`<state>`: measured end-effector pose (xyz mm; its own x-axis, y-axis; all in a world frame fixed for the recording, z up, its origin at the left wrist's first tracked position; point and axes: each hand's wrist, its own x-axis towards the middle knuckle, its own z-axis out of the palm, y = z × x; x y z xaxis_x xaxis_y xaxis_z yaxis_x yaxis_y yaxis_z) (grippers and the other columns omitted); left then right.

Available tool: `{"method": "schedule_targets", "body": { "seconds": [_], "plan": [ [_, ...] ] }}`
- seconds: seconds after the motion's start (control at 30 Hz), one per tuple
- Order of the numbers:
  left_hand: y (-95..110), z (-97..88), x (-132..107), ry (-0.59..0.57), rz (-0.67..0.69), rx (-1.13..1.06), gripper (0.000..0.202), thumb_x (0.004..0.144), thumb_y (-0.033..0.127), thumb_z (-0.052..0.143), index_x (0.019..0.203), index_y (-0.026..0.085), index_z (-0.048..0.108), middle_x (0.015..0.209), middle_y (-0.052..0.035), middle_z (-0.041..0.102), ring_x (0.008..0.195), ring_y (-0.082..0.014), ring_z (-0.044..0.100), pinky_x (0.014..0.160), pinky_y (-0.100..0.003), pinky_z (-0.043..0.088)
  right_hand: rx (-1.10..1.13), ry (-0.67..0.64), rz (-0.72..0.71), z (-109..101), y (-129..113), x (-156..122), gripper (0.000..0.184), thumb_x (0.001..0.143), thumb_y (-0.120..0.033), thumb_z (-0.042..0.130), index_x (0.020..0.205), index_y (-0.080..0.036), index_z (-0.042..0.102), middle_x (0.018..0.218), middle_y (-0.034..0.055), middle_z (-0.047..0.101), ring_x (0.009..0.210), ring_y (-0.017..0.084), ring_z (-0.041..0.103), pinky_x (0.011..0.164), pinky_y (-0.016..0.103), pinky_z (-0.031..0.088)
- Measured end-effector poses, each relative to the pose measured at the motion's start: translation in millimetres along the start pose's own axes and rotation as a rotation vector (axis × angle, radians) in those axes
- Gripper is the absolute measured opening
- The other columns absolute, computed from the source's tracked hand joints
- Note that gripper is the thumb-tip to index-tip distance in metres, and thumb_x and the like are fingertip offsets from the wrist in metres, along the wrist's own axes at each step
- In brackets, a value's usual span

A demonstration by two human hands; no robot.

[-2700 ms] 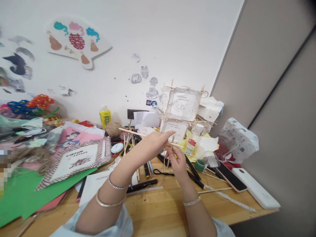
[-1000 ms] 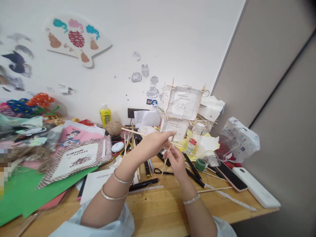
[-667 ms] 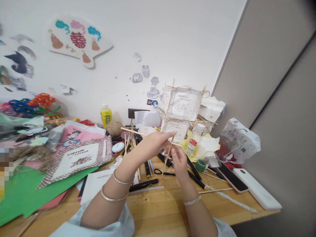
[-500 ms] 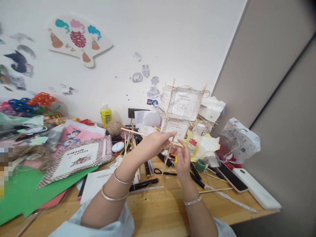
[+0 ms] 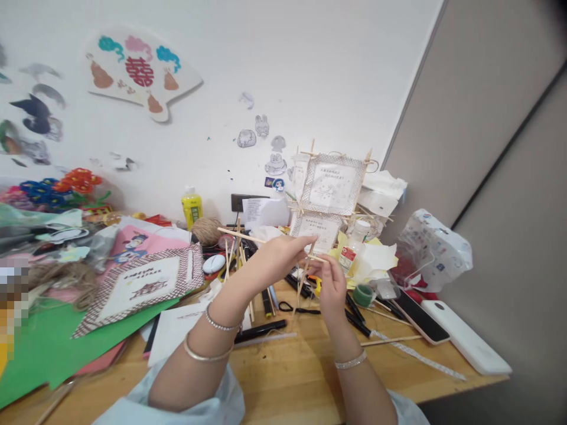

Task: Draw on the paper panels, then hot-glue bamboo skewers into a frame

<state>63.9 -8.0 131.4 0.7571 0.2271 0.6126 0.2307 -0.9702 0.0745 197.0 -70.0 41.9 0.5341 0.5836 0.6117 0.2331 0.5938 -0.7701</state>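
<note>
My left hand (image 5: 280, 257) is closed around a thin wooden stick (image 5: 239, 235), which sticks out to the left behind the wrist. The stick's other end shows between the two hands, where the fingertips of my right hand (image 5: 333, 286) pinch it. A second thin stick (image 5: 303, 282) crosses it there and slants down toward the table; fingers partly hide the crossing. Whether string is wound round the joint I cannot make out. Behind the hands stands a lantern-like frame (image 5: 334, 183) of sticks with written paper panels and mesh borders.
Black markers (image 5: 261, 332) and loose sticks lie around the hands on the wooden table (image 5: 283, 378). A twine ball (image 5: 207, 231) and yellow bottle (image 5: 192, 208) stand at the back. A glue bottle (image 5: 349, 251), green jar (image 5: 363, 295) and phone (image 5: 420, 317) are on the right.
My right hand's fingers have closed in from a looser, more spread pose to a pinch on the stick. My left hand has stayed nearly in place; the view has shifted slightly.
</note>
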Motion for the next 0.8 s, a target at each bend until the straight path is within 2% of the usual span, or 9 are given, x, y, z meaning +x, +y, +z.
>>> {"method": "schedule_targets", "body": {
  "seconds": [0.27,0.43,0.8],
  "plan": [
    [-1.3,1.2,-0.9,-0.013,-0.03,-0.017,0.038,0.087,0.012,0.044,0.125,0.013,0.049,0.087,-0.0086,0.068,0.077,-0.0167,0.062,0.07,-0.028,0.048,-0.003,-0.011,0.024,-0.8,1.0,-1.4,0.025,0.09,-0.039,0.042,0.095,-0.02,0.057,0.084,0.0047,0.066,0.065,0.015,0.058,0.064,0.031,0.05],
    [1.2,-0.5,-0.1,-0.025,-0.045,-0.011,0.039,0.086,0.012,0.045,0.125,0.014,0.049,0.085,-0.0076,0.067,0.076,-0.0162,0.062,0.069,-0.027,0.048,0.009,0.005,0.037,-0.2,2.4,-1.8,0.025,0.09,-0.04,0.042,0.097,-0.02,0.055,0.079,0.0037,0.066,0.063,0.015,0.058,0.062,0.031,0.049],
    [2.1,0.1,0.0,-0.041,-0.052,-0.032,0.038,0.087,0.013,0.044,0.125,0.015,0.048,0.084,-0.0074,0.068,0.075,-0.0164,0.062,0.067,-0.027,0.047,0.025,0.002,-0.035,0.0,1.6,0.0,0.022,0.089,-0.04,0.043,0.092,-0.02,0.052,0.074,0.003,0.066,0.056,0.014,0.056,0.059,0.03,0.047]
  ]
}}
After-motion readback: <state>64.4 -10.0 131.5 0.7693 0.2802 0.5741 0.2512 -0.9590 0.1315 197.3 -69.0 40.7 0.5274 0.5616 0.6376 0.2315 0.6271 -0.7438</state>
